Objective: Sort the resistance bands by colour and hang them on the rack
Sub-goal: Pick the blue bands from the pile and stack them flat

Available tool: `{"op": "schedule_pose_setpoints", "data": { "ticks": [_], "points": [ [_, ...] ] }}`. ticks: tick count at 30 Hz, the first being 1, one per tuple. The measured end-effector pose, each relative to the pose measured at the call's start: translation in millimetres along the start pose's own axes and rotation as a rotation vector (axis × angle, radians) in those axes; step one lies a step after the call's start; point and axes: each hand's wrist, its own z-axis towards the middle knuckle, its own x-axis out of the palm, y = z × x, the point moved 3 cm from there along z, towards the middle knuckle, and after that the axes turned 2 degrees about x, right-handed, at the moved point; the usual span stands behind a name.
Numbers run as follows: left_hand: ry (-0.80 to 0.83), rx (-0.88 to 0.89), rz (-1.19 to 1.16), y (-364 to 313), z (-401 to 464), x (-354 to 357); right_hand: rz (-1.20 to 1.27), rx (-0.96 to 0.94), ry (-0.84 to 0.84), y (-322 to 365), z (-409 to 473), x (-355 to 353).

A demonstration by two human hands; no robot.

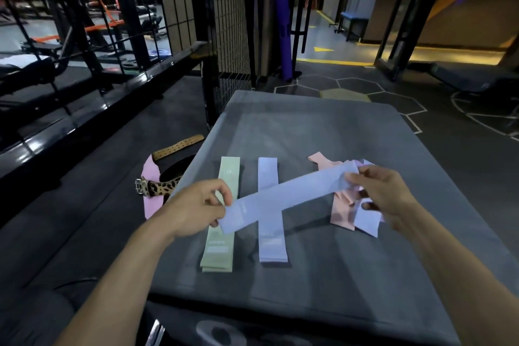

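A person stretches a lavender resistance band (pixel 283 195) flat between both hands above a grey padded bench (pixel 323 126) in a dim gym, mid-sort. The left hand (pixel 196 209) pinches the band's near end btwn thumb and curled fingers; the right hand (pixel 384 191) pinches the far end the same way, fingers bent round the fabric edge. The band hangs in the air, slanted, crossing over two piles already laid lengthwise on the bench: a green stack (pixel 222 216) at left and a lavender stack (pixel 271 211) just beside it. Behind and under the right hand sits an unsorted heap (pixel 348 211) of peach, pink and lavender bands, overlapping. Off the bench's left edge, on the floor, lie a leopard-print belt (pixel 158 187), a pink piece (pixel 150 177) and a tan perforated strap (pixel 178 146). A black wire-grid rack (pixel 174 3) stands beyond, w/ nothing seen hung on it yet. The band looks light, soft and floppy, prob. woven elastic: it sags w/o tension, won't slip much, won't break. Best held at both ends, as now, so it lands flat on the matching lavender stack, which seems the next stop. Sorting appears roughly halfway; hanging not begun.
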Motion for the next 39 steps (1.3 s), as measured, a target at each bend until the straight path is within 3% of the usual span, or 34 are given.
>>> {"op": "schedule_pose_setpoints", "data": {
  "ticks": [4, 9, 13, 19, 39],
  "points": [
    [0.211, 0.004, 0.116, 3.5, 3.2, 15.7, 0.059, -0.103, -0.058, 23.9, 13.6, 24.1],
    [0.355, -0.004, 0.196, -7.4, 11.7, 45.4, 0.027, -0.235, 0.026, 56.4, 47.3, 67.1],
    [0.433, -0.032, 0.204, -11.8, 23.9, 60.3, -0.193, -0.269, 0.120, 70.3, 83.7, 108.9],
    [0.557, 0.000, 0.076, -16.0, 35.4, 70.9, -0.722, -0.353, 0.198, 68.5, 116.6, 158.3],
    [0.575, -0.091, 0.357, -19.2, 41.0, 77.0, -0.891, -0.292, 0.186, 24.0, 128.3, 189.1]
  ]
}}
